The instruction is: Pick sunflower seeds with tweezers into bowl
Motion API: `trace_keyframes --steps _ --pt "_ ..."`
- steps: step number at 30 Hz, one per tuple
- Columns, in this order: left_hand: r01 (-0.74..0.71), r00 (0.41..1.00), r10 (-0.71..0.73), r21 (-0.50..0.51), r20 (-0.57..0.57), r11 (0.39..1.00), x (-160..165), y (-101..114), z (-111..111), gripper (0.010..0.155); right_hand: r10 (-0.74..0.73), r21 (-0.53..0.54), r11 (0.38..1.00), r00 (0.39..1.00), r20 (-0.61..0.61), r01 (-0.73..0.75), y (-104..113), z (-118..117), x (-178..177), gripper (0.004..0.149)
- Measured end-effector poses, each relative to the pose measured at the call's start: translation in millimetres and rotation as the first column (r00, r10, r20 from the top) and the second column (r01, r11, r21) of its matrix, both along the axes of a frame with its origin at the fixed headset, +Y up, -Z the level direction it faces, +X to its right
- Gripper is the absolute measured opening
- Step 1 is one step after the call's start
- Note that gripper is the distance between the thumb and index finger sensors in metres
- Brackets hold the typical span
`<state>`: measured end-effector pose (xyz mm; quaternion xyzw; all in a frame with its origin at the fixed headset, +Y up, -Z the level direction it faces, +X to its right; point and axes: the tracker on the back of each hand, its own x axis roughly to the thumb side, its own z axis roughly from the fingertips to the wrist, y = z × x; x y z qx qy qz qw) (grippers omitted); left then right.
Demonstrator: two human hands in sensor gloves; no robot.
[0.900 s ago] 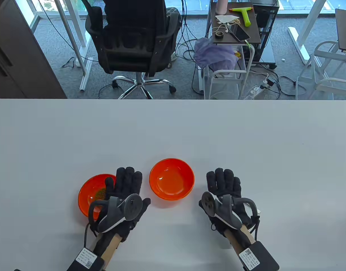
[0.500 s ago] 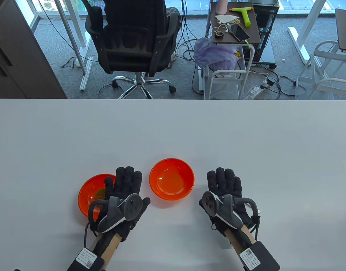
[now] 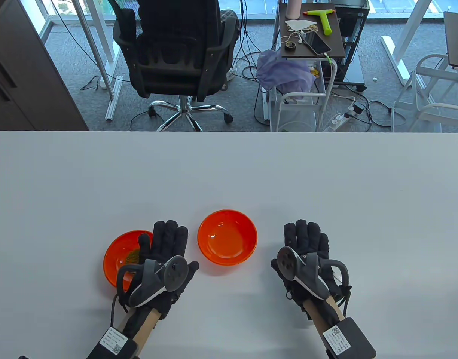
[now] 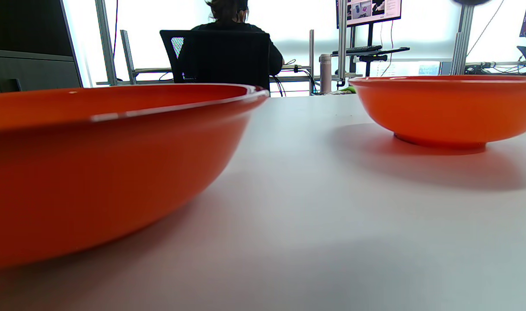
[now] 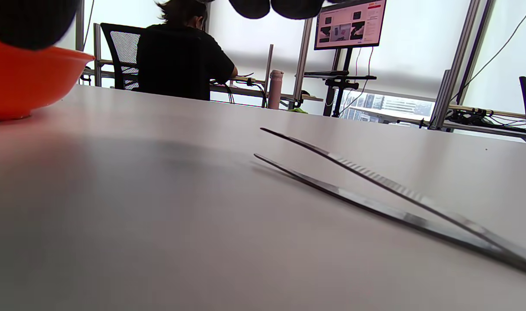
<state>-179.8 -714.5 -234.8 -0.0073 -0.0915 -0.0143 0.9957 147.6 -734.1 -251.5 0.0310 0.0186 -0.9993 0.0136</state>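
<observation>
Two orange bowls stand on the white table. The left bowl holds a small heap of sunflower seeds; the middle bowl looks empty. My left hand lies flat with fingers stretched out, between the bowls and partly over the left one. My right hand is flat and open, to the right of the middle bowl. Metal tweezers lie on the table under my right hand, tips apart and untouched; they are hidden in the table view. Both bowls show in the left wrist view: the left and the middle.
The table's far edge runs across the middle of the table view. Beyond it are an office chair and a cart with small items. The middle bowl's side shows at the left of the right wrist view.
My right hand has shifted a little to the right and slightly away from me. My left hand and both bowls have not moved.
</observation>
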Motion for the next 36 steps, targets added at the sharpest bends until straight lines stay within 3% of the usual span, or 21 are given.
trace_keyframes --steps 4,10,16,24,36 --pt "0.001 1.000 -0.001 -0.004 0.002 1.000 -0.4 -0.1 0.2 0.082 -0.053 -0.044 0.997 0.997 0.058 0.055 4.2 -3.6 18.2 0.095" --pt "-0.001 1.000 0.001 -0.010 0.003 1.000 -1.1 -0.1 0.2 0.082 -0.115 -0.203 0.969 0.983 0.143 0.143 1.0 -8.8 47.8 0.095" --pt "0.000 1.000 0.000 -0.015 0.003 1.000 -1.5 -0.4 0.2 0.081 -0.076 -0.305 0.942 0.974 0.214 0.141 -4.8 -12.7 63.9 0.089" --pt "-0.006 1.000 0.006 -0.017 -0.002 1.000 -2.9 -0.2 0.2 0.081 0.029 -0.319 0.945 0.954 0.299 0.071 -14.2 -19.2 73.8 0.069" --pt "-0.004 1.000 0.004 -0.021 -0.010 1.000 -4.1 -0.2 -0.3 0.081 0.005 -0.287 0.954 0.952 0.307 0.088 -22.0 -23.9 77.0 0.049"
